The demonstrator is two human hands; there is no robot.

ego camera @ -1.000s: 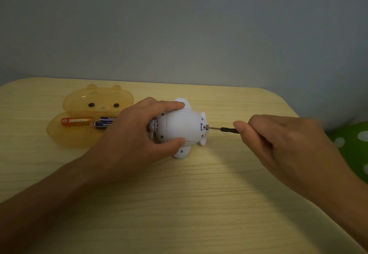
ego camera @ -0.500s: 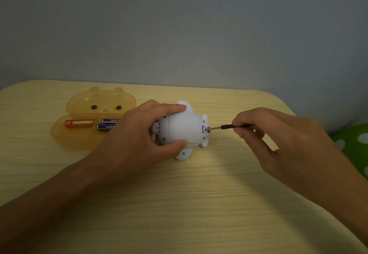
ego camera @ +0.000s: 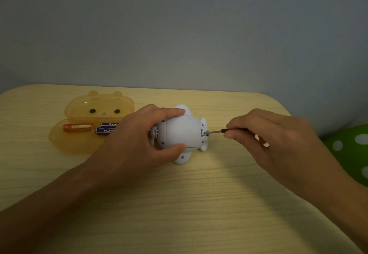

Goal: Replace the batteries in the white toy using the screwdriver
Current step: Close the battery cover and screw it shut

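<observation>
orange battery (ego camera: pixel 78 127) labelled "huatai"

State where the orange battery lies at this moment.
In the head view the orange battery lies at the left of the table, inside the open amber case, just left of the two purple batteries.

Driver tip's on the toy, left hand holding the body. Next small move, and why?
Probably twist the screwdriver with the right hand to loosen the screw. Its tip sits in the fitting at the end of the toy, the left hand grips the body against the table, the toy looks closed, and the batteries wait in the orange case.
</observation>
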